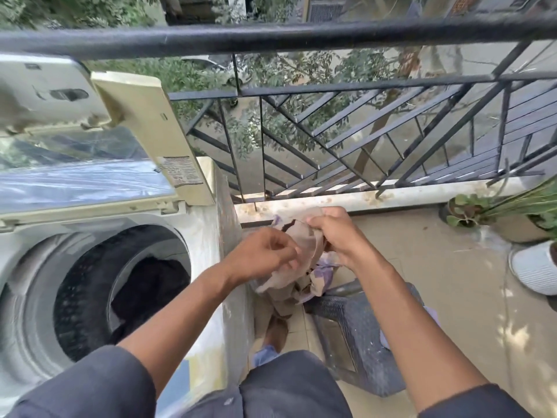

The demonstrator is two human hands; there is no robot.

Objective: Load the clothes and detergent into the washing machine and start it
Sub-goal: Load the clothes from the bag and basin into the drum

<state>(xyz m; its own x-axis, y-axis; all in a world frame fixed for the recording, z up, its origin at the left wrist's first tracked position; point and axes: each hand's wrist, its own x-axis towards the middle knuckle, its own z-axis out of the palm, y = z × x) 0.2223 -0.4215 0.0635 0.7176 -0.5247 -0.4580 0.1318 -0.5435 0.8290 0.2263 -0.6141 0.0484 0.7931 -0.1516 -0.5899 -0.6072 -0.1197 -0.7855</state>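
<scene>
A white top-loading washing machine [208, 236] stands at the left with its lid [144, 125] raised. Dark clothes [150, 291] lie inside its drum. To the right of the machine, my left hand [265, 254] and my right hand [337, 233] both grip a beige and lilac patterned garment [304, 245], held up in the air. The cloth hangs down between my hands, over a dark grey plastic basket [355, 327] on the floor. No detergent is visible.
A black metal railing [331, 122] runs across the balcony's edge ahead, above a low ledge [361, 197]. Potted plants [494, 212] and a white ribbed pot [533, 267] stand at the right. Beige floor tiles [452, 282] lie between the basket and the pots.
</scene>
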